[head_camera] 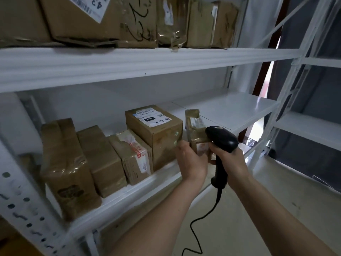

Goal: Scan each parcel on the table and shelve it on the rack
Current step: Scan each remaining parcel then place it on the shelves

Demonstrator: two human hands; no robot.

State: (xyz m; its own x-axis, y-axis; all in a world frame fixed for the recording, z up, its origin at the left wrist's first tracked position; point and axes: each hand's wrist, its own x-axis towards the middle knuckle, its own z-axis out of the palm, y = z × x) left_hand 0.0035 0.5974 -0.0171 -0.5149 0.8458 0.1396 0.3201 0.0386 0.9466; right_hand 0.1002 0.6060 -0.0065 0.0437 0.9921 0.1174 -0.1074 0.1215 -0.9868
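Note:
A small taped cardboard parcel (194, 129) stands on the white rack's middle shelf (162, 174), right of a labelled brown box (155, 130). My left hand (190, 159) grips the parcel's near lower end, fingers curled round it. My right hand (232, 159) grips the handle of a black barcode scanner (221, 138), whose head sits close against the parcel's right side. The scanner's cable (204, 217) hangs down between my forearms. Part of the parcel is hidden behind my hands and the scanner.
Three more taped parcels (103, 159) stand in a row on the same shelf to the left. The shelf's right part (230, 109) is bare. Several boxes (118, 21) fill the upper shelf. A second white rack (313, 126) stands to the right.

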